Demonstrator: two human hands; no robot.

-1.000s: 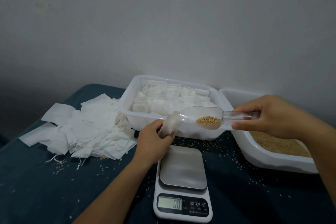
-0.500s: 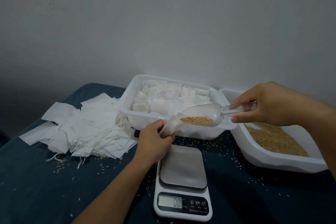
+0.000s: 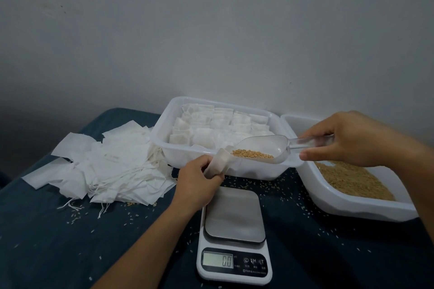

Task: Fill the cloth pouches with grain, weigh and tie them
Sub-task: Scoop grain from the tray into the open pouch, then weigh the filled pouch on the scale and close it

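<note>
Left of the left hand (image 3: 197,180) lies a heap of empty pouches (image 3: 110,166). That hand pinches a pouch (image 3: 219,164) open — the clear scoop (image 3: 265,148), gripped by the right hand (image 3: 347,138), meets its mouth, grain (image 3: 252,153) inside; the scale (image 3: 234,234) sits below.

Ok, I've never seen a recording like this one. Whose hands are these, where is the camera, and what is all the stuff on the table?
No machine here: a person works bare-handed, and the single camera sits on their head, looking forward and down. The left hand holds a small cloth pouch open. The right hand grips a clear scoop with grain in it, its lip at the pouch's mouth. Below them a kitchen scale reads 0.0, its plate bare. On the dark cloth lie a heap of empty pouches, a white tub of filled pouches behind the scale, a white tub of loose grain on the right, and scattered spilled grains.
</note>
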